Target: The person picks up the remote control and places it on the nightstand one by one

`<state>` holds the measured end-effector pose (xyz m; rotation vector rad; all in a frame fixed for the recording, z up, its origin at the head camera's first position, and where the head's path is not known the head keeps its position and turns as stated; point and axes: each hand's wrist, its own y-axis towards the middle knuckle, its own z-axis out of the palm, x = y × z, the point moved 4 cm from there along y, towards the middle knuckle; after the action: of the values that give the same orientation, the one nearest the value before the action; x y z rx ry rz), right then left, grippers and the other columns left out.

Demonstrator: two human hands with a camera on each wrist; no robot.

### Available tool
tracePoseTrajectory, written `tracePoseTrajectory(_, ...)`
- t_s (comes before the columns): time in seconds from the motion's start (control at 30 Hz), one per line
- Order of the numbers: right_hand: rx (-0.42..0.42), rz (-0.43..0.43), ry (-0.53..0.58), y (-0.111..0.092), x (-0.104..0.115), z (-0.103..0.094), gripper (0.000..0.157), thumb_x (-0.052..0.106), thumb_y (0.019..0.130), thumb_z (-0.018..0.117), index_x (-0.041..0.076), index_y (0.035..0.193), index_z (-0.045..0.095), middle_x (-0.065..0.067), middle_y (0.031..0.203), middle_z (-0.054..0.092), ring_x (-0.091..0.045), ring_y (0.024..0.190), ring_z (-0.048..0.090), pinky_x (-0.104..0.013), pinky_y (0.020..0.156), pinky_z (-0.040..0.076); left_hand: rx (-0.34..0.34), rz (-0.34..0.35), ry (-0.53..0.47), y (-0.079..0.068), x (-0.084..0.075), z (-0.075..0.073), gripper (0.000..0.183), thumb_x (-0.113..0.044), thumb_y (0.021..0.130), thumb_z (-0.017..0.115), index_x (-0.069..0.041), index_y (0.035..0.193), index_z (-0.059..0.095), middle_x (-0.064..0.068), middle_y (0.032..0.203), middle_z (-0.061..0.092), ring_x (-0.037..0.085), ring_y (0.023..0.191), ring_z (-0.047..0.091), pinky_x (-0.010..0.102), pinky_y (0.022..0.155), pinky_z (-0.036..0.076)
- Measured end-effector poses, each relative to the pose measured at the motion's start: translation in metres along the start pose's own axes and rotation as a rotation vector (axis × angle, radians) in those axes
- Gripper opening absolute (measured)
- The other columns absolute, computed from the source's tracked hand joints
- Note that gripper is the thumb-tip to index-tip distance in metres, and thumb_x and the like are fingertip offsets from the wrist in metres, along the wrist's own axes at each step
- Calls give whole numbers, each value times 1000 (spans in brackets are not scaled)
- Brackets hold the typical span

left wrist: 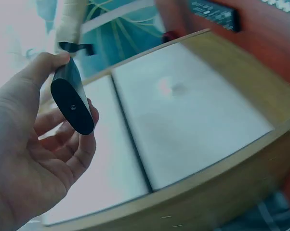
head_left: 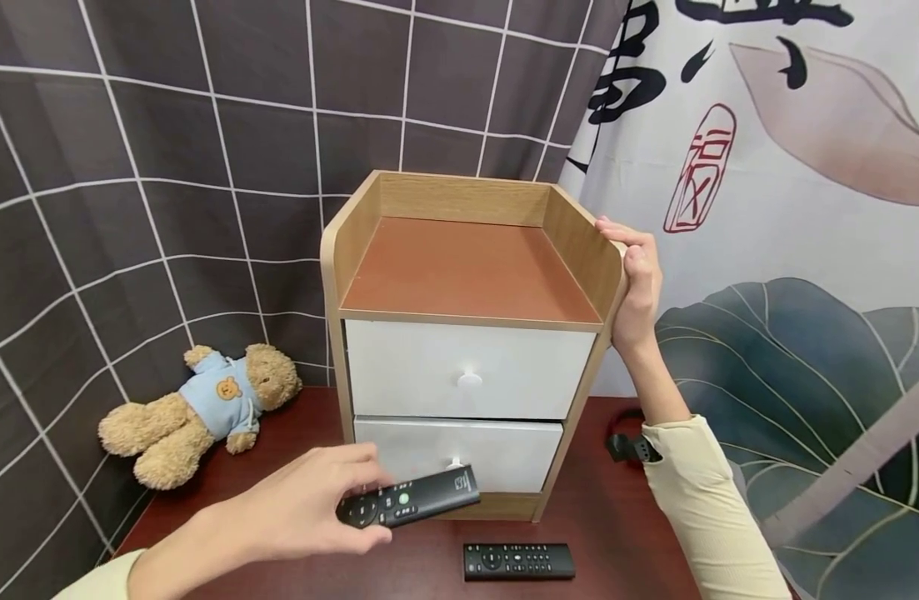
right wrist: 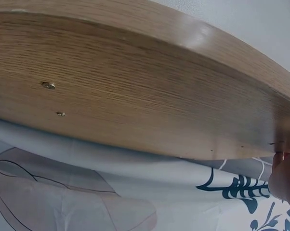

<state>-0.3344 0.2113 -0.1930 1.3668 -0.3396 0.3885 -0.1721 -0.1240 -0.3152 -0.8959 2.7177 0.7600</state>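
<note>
Head view shows a cabinet (head_left: 470,267), both drawers (head_left: 422,367) closed, contents hidden.

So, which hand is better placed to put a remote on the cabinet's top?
Probably the left hand: it holds one remote in front of the cabinet, while the right hand holds the cabinet's side.

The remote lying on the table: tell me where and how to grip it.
Probably best pinched mid-length across its two long edges, from above and the near side: the remote lies flat, buttons up, its length running left to right, with the cabinet beyond it.
</note>
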Motion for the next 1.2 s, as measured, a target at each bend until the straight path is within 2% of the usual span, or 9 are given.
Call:
tracePoseTrajectory(0.17,0,-3,0,0,0,0,34,26,96,38,10,107,67,-4,121,69,-23,128,54,-32,113,32,-89,46,76,20,-20,-30,31,-34,78,82,-20,104,73,-18,85,49,-7,70,47,5,59,38)
tracePoseTrajectory(0.33,9,10,-2,0,-1,-3,35,26,97,38,10,109,67,-3,122,68,-22,130,53,-32,113,31,-175,130,165,38,-34,-51,33,-33,77,83,-17,104,73,-15,84,51,-6,68,47,6,60,38)
tracePoseTrajectory(0.5,20,32,-3,-2,0,-2,35,28,98,38,12,110,66,-2,124,67,-23,132,49,-32,114,30,-240,130,273,55,-45,-74,33,-28,77,82,-13,105,72,-9,84,55,-2,67,48,12,57,42)
tracePoseTrajectory(0.7,14,33,-14,-2,2,0,35,28,98,38,12,110,66,-2,124,66,-22,132,50,-31,114,30,-283,36,394,79,-52,-101,32,-27,78,81,-10,103,72,-4,83,56,6,63,50,22,56,44)
tracePoseTrajectory(0.87,9,39,-3,-3,1,2,35,28,98,37,12,111,66,-2,124,66,-22,132,50,-31,114,30,-287,-95,441,102,-48,-115,27,-27,81,77,-8,99,71,1,81,58,15,62,54,31,56,47)
tracePoseTrajectory(1.0,8,42,12,-3,0,1,35,28,99,37,12,111,66,-2,125,66,-22,133,49,-31,115,30,-264,-210,459,127,-41,-123,24,-27,83,72,-6,94,68,5,81,58,22,65,55,35,57,46)
tracePoseTrajectory(1.2,-1,43,26,-3,1,1,35,28,98,37,11,111,66,-2,124,66,-23,132,48,-31,114,30,-189,-387,534,165,-25,-133,20,-25,84,66,-5,87,63,10,80,61,27,70,58,39,58,48)
